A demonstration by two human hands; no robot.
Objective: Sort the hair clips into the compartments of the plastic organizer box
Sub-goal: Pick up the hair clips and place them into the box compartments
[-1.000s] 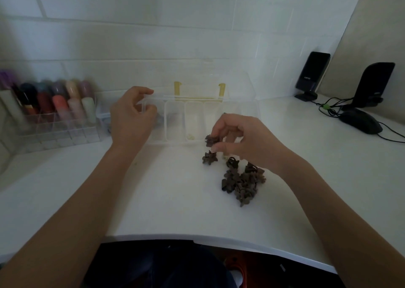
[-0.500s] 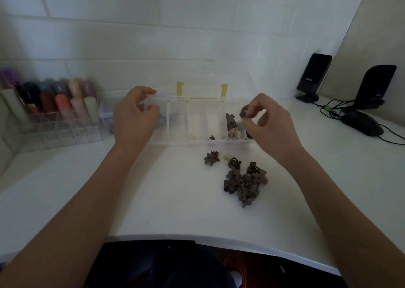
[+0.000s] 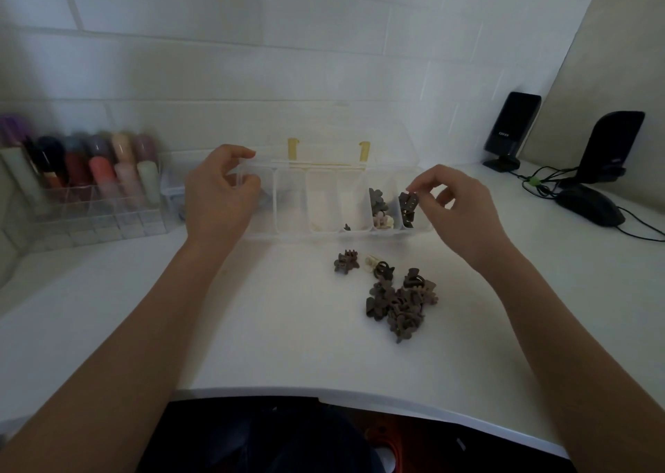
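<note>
A clear plastic organizer box with several compartments stands open at the back of the white desk. My left hand grips its left end. My right hand pinches a dark brown hair clip just over the rightmost compartment, which holds other dark clips. The compartment beside it holds dark and pale clips. A pile of brown clips lies on the desk in front, with a single brown clip and a cream clip beside it.
A clear rack of coloured bottles stands at the left. Two black speakers and a black mouse with cables sit at the right. The desk's front edge curves near my body.
My right hand lifted a brown clip from the desk and carried it back and to the right, over the box's rightmost compartment. My left hand stayed on the box's left end.
</note>
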